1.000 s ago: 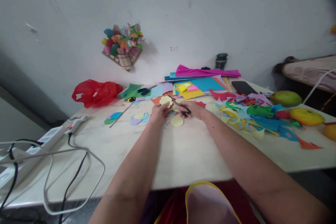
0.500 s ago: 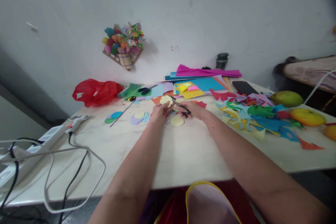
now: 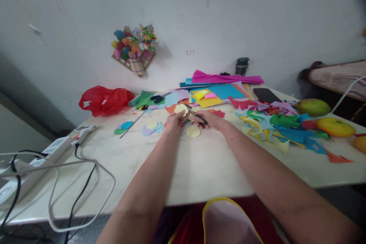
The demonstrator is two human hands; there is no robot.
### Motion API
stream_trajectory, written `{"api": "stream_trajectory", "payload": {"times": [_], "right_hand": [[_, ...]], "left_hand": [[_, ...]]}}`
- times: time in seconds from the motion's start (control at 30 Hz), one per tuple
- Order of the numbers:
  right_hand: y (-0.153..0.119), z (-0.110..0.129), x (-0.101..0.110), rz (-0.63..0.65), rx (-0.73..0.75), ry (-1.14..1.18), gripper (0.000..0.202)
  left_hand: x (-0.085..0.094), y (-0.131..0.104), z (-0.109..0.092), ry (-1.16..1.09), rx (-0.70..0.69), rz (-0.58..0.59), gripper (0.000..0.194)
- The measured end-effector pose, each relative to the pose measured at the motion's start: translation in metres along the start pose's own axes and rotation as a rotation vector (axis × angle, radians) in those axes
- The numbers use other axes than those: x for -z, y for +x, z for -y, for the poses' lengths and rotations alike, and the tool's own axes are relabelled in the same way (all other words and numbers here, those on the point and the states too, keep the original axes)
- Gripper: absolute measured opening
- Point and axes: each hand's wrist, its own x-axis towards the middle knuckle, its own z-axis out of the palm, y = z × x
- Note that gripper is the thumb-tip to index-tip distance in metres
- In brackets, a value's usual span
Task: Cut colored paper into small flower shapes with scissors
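Your pale surface (image 3: 200,167) carries a red plastic bag (image 3: 104,100) at its far left, with a white power strip (image 3: 51,152) and its looping cables (image 3: 80,183) along the near left edge. At the far middle lie stacked coloured paper sheets (image 3: 220,89) with a magenta sheet (image 3: 225,79) on top, black scissors (image 3: 157,98) left of them, a dark phone (image 3: 264,94) right of them, and a pale yellow paper disc (image 3: 193,131) with scalloped cut-outs (image 3: 153,127) nearer you. The right side holds a heap of paper scraps (image 3: 280,126) and, at the far right, a green mango (image 3: 311,106) beside a yellow one (image 3: 334,127).
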Motion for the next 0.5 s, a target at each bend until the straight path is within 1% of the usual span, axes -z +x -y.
{"api": "stream_trajectory", "payload": {"times": [0.17,0.3,0.5], "right_hand": [[-0.0005,0.0008,0.0001,0.008,-0.006,0.028,0.027],[-0.0031,0.0031,0.0004,0.012,0.001,0.057,0.027],[-0.0012,-0.0005,0.0007,0.007,0.005,0.042,0.027]], "left_hand": [[-0.0015,-0.0015,-0.0011,-0.015,0.003,-0.011,0.021],[-0.0043,-0.003,-0.0038,-0.007,0.008,-0.051,0.016],[-0.0052,-0.0022,-0.0035,0.011,0.0,-0.058,0.023]]}}
